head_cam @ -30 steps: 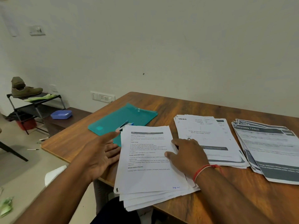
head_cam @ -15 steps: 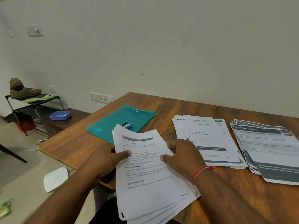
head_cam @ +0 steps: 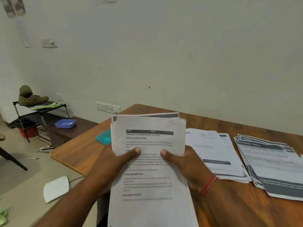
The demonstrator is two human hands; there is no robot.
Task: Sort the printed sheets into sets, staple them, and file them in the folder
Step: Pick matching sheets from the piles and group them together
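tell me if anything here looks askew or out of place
The stack that the left hand and right hand grip is not squared: its top edges are staggered, with a dark-banded sheet poking out behind. The rightmost pile on the table is fanned out. Pens lie on the floor at left.

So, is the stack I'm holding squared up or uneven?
Uneven: rear sheets of the paper stack stick out past the front sheet along its top edge.

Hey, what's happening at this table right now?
A person holds a stack of printed sheets up over the wooden table, left hand and right hand gripping its sides, thumbs on the top page. A middle pile and a fanned pile lie to the right. A corner of the teal folder shows behind the stack.
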